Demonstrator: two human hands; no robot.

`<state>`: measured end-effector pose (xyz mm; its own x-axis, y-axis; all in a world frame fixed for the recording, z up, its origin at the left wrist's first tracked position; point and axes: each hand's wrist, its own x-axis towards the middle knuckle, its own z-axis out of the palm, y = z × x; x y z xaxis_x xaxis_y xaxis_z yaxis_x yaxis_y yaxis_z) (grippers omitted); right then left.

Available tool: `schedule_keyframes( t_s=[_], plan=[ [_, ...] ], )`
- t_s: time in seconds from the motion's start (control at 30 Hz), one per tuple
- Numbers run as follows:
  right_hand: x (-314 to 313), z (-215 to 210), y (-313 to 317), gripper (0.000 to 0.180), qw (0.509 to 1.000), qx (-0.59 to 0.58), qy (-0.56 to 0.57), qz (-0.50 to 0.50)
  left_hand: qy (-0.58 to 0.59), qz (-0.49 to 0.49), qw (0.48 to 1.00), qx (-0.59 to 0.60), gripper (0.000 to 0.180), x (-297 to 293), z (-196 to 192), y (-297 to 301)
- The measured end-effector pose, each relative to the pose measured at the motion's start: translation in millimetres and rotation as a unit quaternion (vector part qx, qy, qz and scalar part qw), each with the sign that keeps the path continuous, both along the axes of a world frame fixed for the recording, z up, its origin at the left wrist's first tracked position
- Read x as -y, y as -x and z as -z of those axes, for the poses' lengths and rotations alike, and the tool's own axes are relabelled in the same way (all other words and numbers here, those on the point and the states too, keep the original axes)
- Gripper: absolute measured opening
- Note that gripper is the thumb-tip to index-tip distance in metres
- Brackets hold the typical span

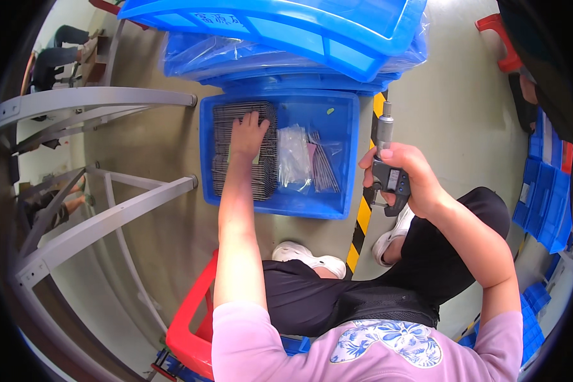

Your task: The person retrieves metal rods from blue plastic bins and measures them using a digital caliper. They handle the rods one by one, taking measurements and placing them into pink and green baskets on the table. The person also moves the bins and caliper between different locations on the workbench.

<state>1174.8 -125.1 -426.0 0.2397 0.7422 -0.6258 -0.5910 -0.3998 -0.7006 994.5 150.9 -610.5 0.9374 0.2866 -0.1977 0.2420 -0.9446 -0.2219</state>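
Observation:
My right hand [416, 170] grips a digital micrometer [389, 177], held upright beside the bin with its thimble pointing away from me. Over on the left, my left hand [247, 136] rests with fingers spread on dense rows of thin dark metal rods [266, 180]. Whether a rod lies under the fingertips cannot be made out. Those rows fill the left part of a blue plastic bin [355, 153] on the floor. Beside them lie a clear plastic bag [293, 159] and a few loose rods [325, 167] with a pink slip.
Stacked blue bins [280, 32] with plastic wrap stand beyond the bin. Grey metal frame legs [108, 219] reach in from the left. A red stool [194, 312] is by my left side. Yellow-black floor tape [363, 219] runs along the bin; more blue bins [541, 191] stand far right.

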Motion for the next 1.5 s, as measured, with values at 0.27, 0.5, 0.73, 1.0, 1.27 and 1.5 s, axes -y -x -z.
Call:
schedule_keyframes(
  t_s=[0.27, 0.5, 0.73, 1.0, 1.27, 1.5],
  plan=[
    [2, 5, 0, 0.043, 1.0, -0.001, 0.007, -0.012, 0.047, -0.047, 0.996, 0.056, 0.017, -11, 2, 12],
    [-2, 2, 4, 0.041, 1.0, -0.019, 0.009, -0.008, 0.02, -0.137, 0.988, 0.062, 0.013, -27, -12, 6],
    [2, 7, 2, 0.039, 1.0, -0.024, 0.012, 0.002, 0.105, -0.318, 0.929, 0.161, 0.026, -8, 4, -11],
    [14, 4, -7, 0.038, 0.999, -0.016, 0.029, 0.033, 0.022, -0.418, 0.899, 0.13, 0.057, 14, 28, -34],
    [14, 8, -7, 0.032, 0.999, -0.032, 0.01, 0.04, 0.111, -0.366, 0.912, 0.146, 0.062, 2, 15, -21],
    [1, 6, -3, 0.036, 1.0, -0.026, 0.013, 0.01, 0.406, -0.568, 0.624, 0.35, 0.045, -2, 36, 6]
  ],
)
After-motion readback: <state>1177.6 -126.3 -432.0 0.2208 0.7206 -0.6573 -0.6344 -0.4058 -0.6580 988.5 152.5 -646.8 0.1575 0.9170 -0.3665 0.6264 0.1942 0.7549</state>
